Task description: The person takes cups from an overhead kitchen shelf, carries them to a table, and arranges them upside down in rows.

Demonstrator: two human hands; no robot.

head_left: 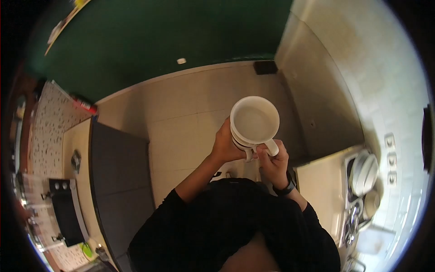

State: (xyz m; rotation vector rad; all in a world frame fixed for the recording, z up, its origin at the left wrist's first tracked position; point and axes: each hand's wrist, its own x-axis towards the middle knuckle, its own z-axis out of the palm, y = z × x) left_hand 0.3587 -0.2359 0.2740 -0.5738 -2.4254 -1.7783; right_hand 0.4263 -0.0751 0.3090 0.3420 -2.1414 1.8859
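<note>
Grasping stacked white mugs [255,122] are left fingers [224,130] and right fingers [264,158], a red object's marking [86,105] illegible.

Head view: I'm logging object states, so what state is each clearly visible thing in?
White round handled mug: upright, contents unclear.
White dark-banded handled mug: beneath the first.
Left hand: curled around the mugs.
Right hand: holding the upper handle.
Black wristband: on right wrist.
White round dishes: tilted.

The top white mug [255,120] looks like smooth, shiny china. The black shirt [217,217] is dull cloth. The white wall tiles [408,183] look glossy.
</note>
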